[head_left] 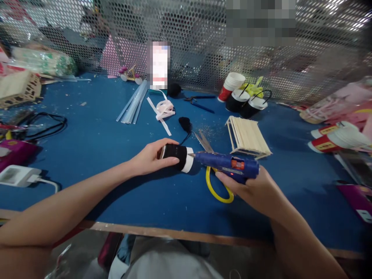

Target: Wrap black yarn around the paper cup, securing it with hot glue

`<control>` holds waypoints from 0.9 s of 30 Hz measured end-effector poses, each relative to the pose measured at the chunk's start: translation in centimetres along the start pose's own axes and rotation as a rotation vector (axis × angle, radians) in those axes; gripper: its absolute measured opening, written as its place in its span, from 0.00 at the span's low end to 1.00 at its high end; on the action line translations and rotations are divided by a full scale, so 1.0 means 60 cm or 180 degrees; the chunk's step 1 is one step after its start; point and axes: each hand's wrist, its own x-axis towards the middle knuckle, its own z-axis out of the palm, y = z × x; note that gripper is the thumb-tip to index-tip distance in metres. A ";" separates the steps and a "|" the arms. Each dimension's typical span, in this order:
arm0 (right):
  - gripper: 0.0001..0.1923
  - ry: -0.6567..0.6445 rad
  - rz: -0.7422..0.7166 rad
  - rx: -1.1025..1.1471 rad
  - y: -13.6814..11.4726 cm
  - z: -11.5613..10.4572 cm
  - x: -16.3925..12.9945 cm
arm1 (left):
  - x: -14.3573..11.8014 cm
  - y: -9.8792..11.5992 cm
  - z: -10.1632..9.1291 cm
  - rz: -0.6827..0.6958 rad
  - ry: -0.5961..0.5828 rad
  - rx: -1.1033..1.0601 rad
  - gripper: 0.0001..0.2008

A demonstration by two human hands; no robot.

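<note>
- A white power adapter and black cables lie at the far left of the blue tabletop, well apart from the work.
- A bundle of clear glue sticks and a loose pink ribbon sit farther back, within reach.
- The left hand is closed round a paper cup wrapped in black yarn, lying on its side near the tabletop's middle; the grip seems meant to steady it.
- The right hand is wrapped round a blue hot-glue gun, its nozzle touching the cup's white end.
- Yellow-handled scissors lie under the gun.
- A small frame of pale wooden sticks stands just behind.
- Open blue surface runs between the hands and the wooden front edge.
</note>
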 end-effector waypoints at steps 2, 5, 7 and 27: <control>0.12 -0.0102 -0.0079 0.0016 -0.001 -0.003 -0.001 | 0.001 -0.002 0.000 -0.0017 -0.0009 -0.0015 0.25; 0.10 -0.0176 -0.0139 -0.0057 0.004 -0.004 -0.004 | 0.001 -0.004 0.000 0.0001 0.0001 0.0002 0.25; 0.09 -0.0220 -0.0256 -0.0185 0.009 -0.003 -0.007 | 0.001 -0.005 0.000 0.0017 0.0019 0.0027 0.25; 0.08 -0.0116 -0.0521 -0.0471 -0.003 -0.006 -0.012 | -0.001 -0.005 0.002 0.0289 0.0131 0.0234 0.25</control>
